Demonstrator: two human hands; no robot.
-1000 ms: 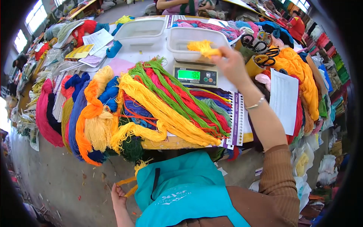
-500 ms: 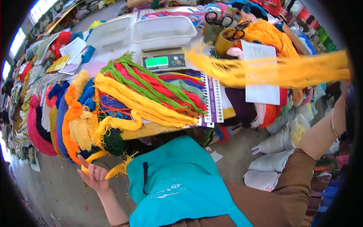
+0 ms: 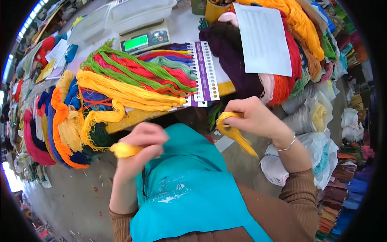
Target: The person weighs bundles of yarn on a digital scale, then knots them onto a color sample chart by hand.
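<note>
My left hand (image 3: 141,147) is over the left side of my apron, fingers curled and somewhat blurred. A bunch of yellow thread (image 3: 125,150) sticks out on its outer side. My right hand (image 3: 254,119), with a bracelet at the wrist, pinches another length of yellow thread (image 3: 233,131) whose loose end hangs down toward the floor. No thread shows between the two hands. In front of them, a yellow skein (image 3: 133,92) lies on the table beside green and red skeins (image 3: 161,72). Their right ends meet a punched thread card (image 3: 206,74).
A digital scale (image 3: 145,39) with a lit display stands behind the skeins, near plastic trays (image 3: 141,14). A paper sheet (image 3: 264,40) rests over dark and red yarn at right. Orange and blue skeins hang at the table's left edge. Plastic bags (image 3: 300,157) sit on the floor.
My right hand has come from far right to in front of my body, bringing the stretched yellow thread in. My left hand has moved up and right. The view has shifted.
</note>
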